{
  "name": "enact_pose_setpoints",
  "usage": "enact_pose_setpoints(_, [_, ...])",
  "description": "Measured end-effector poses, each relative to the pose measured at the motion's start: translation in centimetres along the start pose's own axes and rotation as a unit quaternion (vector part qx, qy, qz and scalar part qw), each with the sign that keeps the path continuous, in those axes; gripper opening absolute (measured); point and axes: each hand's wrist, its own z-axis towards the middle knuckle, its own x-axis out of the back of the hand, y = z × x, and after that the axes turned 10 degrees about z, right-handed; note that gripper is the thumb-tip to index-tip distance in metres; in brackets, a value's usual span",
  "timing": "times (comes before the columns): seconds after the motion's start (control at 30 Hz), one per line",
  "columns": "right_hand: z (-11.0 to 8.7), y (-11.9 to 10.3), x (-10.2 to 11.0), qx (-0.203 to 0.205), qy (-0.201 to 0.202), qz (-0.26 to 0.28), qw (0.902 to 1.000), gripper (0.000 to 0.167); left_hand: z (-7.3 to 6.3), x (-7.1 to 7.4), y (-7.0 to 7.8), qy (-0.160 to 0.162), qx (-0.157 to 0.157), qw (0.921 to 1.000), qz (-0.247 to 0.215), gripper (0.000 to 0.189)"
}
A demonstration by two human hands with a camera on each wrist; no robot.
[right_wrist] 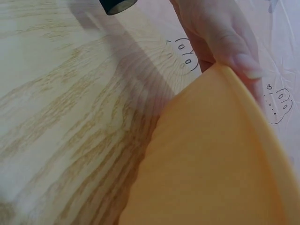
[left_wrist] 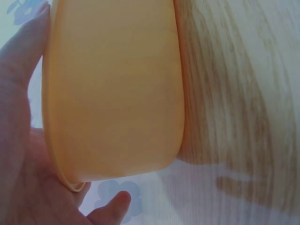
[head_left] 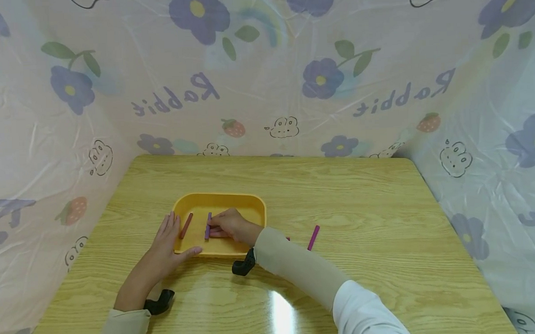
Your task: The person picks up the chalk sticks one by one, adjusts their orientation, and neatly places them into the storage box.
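- Tray: on table (head_left: 361, 198), left of centre.
- Loose stick (head_left: 187, 225): in tray (head_left: 244, 203), beside left wall.
- Held stick (head_left: 207, 233): right of loose stick, within tray, in fingers of right hand (head_left: 231, 225).
- Left hand (head_left: 165, 246): at tray's near left corner.
- Outer stick (head_left: 313, 237): on table, right of tray.
- Part-hidden stick (head_left: 288, 239): between tray and outer stick, behind right sleeve (head_left: 297, 264).
- Sheet (head_left: 265, 88): behind table, also both sides.

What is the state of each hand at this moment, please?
Left hand: open, resting against the yellow, rounded rectangular tray.
Right hand: closed, holding a thin purple stick.
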Motion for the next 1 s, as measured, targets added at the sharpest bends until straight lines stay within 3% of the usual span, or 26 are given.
enact_pose_setpoints(1.0, [0.56,0.22,-0.74,0.009,0.069,-0.05,0.9963,0.012,0.06,-0.16,-0.25,0.001,-0.003,1.0,-0.008,0.11])
